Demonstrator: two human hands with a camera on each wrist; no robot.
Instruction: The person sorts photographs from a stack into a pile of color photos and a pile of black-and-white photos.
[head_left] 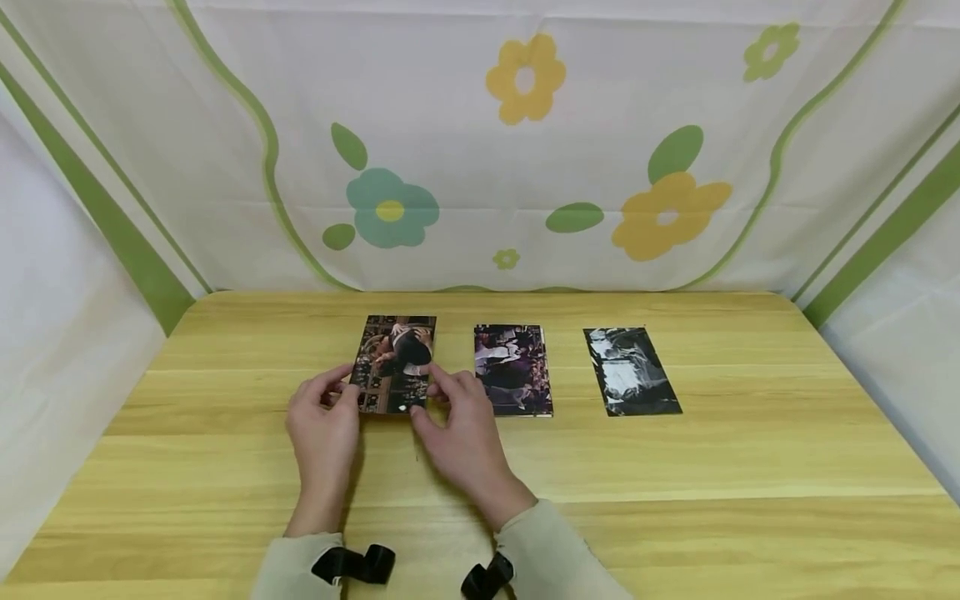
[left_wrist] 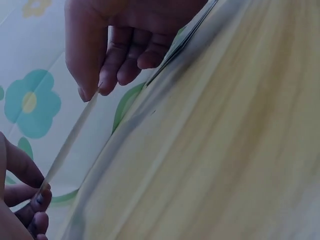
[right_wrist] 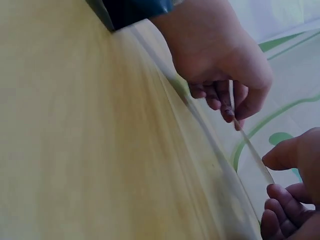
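Note:
Both hands hold a colour photo [head_left: 393,358] between them, at the left of the row of photos. My left hand [head_left: 324,425] pinches its left edge near the lower corner. On the opposite side, my right hand [head_left: 461,429] grips the lower right edge, with the thumb at the bottom corner. Edge-on in the left wrist view, the photo is a pale strip [left_wrist: 70,137] tilted above the tabletop. The right wrist view shows the same strip [right_wrist: 256,155] between the fingers of both hands. Just beyond the right hand lies a purplish photo pile [head_left: 513,371].
A black-and-white photo [head_left: 632,371] lies slanted farther right on the wood-grain table [head_left: 720,508]. Behind the table hangs a white cloth [head_left: 465,150] with printed flowers, and more cloth closes off both sides. Black bands [head_left: 356,565] circle the sleeves.

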